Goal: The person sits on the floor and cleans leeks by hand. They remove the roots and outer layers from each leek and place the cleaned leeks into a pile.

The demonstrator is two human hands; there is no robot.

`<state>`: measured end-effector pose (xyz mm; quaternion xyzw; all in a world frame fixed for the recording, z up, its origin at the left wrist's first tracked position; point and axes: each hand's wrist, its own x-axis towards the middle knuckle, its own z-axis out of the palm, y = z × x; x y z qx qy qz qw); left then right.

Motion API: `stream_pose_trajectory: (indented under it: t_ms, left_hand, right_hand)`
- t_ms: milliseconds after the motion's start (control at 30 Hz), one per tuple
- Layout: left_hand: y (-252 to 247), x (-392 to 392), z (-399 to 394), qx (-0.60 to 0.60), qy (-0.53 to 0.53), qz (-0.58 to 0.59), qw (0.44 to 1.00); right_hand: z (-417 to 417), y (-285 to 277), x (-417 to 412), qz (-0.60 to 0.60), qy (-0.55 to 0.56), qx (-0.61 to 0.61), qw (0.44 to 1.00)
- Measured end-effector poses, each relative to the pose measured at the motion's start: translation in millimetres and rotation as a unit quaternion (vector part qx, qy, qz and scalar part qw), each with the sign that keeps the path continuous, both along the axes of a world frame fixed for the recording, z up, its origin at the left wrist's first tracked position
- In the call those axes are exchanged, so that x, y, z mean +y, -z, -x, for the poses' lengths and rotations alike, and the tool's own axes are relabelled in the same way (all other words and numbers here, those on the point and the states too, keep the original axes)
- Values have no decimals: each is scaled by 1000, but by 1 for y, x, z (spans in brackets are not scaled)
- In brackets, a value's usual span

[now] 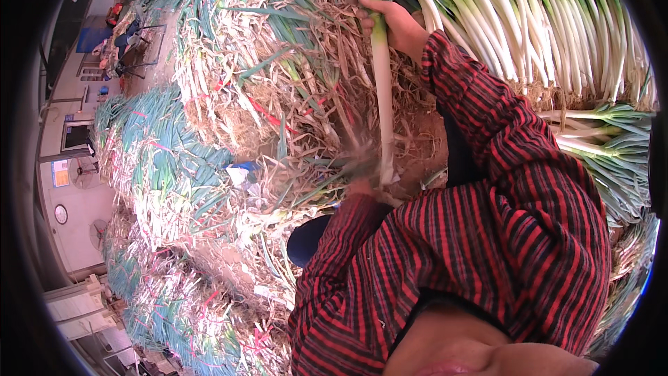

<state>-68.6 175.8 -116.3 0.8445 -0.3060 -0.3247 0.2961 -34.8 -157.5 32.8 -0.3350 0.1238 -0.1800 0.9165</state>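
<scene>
My right hand [391,21] is closed round a long Welsh onion [382,78] at the top centre. The stalk hangs down the picture, its green leaves above the hand and its white shaft below, the lower tip close to my left hand. My left hand [360,186] is motion-blurred beside that tip, among blurred loose leaves [362,159]; its fingers and anything in them cannot be made out. Beyond my right forearm lies a row of peeled white-and-green onions [553,42] with roots on.
Untrimmed onion bundles with red ties [235,78] are heaped at the left, with more bundles [172,156] behind. Dry husks [266,188] litter the ground by my knees. More onions [610,141] lie at the right. A wall with a fan [83,172] stands far left.
</scene>
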Motion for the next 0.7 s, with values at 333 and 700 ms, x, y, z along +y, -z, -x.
stream_pose_trajectory:
  t_ms: [333,700]
  left_hand:
    - [-82,-70,-14,249,-131,206,937]
    - [-104,-76,17,290,-194,310,884]
  right_hand:
    - [3,-3,70,186,99,113,971]
    - [-5,40,69,368,84,214,901]
